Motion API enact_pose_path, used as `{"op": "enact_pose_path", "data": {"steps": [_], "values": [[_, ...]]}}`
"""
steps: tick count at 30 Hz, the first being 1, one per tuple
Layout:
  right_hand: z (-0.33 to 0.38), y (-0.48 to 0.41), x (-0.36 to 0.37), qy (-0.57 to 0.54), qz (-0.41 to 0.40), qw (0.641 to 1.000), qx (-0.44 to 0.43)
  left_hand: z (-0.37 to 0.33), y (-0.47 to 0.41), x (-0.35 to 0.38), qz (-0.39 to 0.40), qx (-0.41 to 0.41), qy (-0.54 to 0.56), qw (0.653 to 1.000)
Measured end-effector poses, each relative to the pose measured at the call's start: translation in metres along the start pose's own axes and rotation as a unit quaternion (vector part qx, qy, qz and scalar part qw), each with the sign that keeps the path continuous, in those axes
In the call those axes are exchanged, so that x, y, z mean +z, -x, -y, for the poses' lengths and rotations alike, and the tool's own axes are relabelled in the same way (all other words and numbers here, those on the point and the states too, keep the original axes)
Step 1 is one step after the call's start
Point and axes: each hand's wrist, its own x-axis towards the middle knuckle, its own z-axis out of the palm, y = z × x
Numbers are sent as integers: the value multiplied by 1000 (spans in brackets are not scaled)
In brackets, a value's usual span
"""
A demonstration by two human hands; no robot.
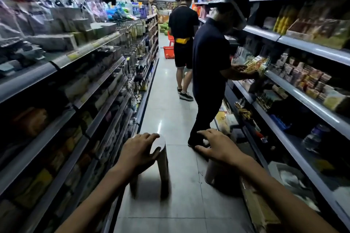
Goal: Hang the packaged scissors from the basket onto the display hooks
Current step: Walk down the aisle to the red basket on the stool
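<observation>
Reaching palm-down: left hand (139, 150), right hand (217, 147)

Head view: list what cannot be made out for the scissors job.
Head view throughout.
- Scissors and hooks: not identifiable; left shelves smeared by motion blur.
- Red basket: too far and small to see contents.
- Pale stool-like object: blurred; left hand covers its top, grip unclear.
- Right hand: what lies under it is hidden.
</observation>
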Motion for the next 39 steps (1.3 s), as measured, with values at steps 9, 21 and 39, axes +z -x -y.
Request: {"op": "enact_pose_path", "data": {"steps": [9, 21, 39], "values": [[-26, -143, 15, -23, -42, 999, 11, 52, -134, 61, -52, 19, -15, 998], [-116, -311, 56, -48, 64, 997, 11, 68, -294, 148, 71, -6, 38, 997], [-207, -562, 60, -11, 91, 995, 26, 77, -507, 246, 131, -154, 1, 979]]}}
